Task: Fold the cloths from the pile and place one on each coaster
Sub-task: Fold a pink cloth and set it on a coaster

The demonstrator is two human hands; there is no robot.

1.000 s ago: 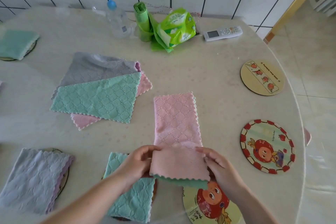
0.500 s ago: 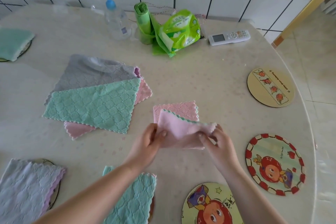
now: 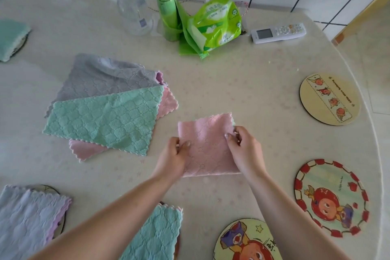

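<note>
Folded pink textured square cloth (image 3: 207, 145) lies on the pale bench (image 3: 242, 82), between the pile and the bare coasters. Left hand (image 3: 174, 159) pinches its left edge, thumb on top; right hand (image 3: 244, 150) pinches the right edge near the top corner. Advice: keep both pinches level, square the edges, then carry it flat to the nearest bare round cartoon-print coaster (image 3: 242, 240)

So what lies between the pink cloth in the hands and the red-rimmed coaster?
Nothing: the head view shows bare tabletop between the pink cloth and the red-rimmed coaster.
</note>
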